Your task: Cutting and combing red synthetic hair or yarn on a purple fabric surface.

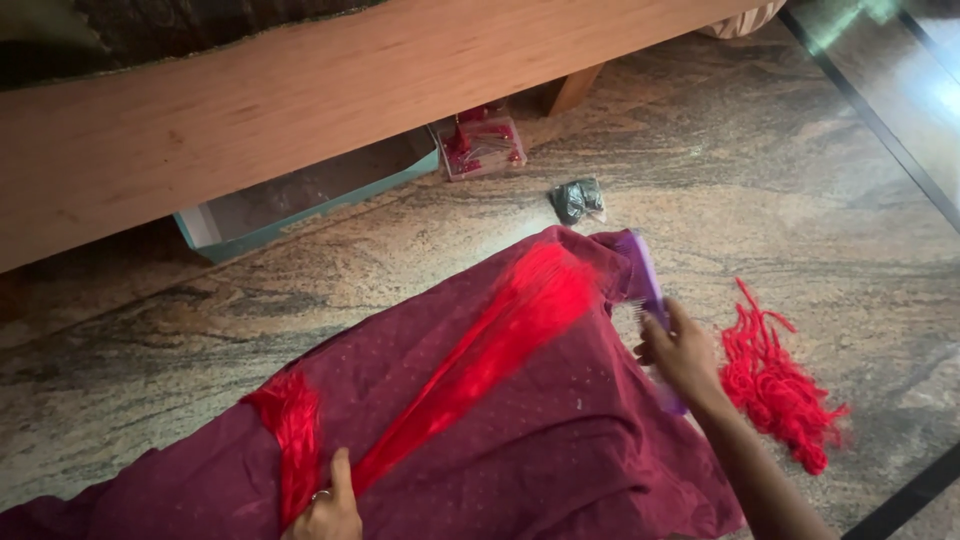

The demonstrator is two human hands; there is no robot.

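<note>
A: Head view: red thread bundle [500, 335] lies stretched diagonally across the maroon cloth [520, 440], running from lower left up toward the cloth's far corner. Far end looks fanned out and blurred.

B: Hands?

A: Right hand [680, 350] is closed around a purple comb [645, 285], grip wrapped on the handle. Comb's toothed end sits at the cloth's far corner, right beside the fanned end of the threads. Can't tell if the teeth are actually in the threads.

B: Left?

A: Left hand [328, 505] is at the bottom edge, pressed down on the near end of the bundle. Thumb points up along the threads, ring on one finger. Fingers mostly out of frame, so can't tell whether it's pinching or just pressing flat.

B: Other thread?

A: Second red bunch [292, 425] just left of the left hand, on the same cloth, crossing its edge. Loose tangle of red yarn [775, 385] on the floor right of the right hand, apart from the cloth.

B: Surroundings?

A: Cloth is spread on a speckled stone floor [780, 190]. Beyond it: small dark packet [579, 200], clear packet with red items [482, 142], and a teal-edged box [300, 200] tucked under a wooden bed frame [300, 90]. Glass panel edge [880, 110] at upper right.
</note>
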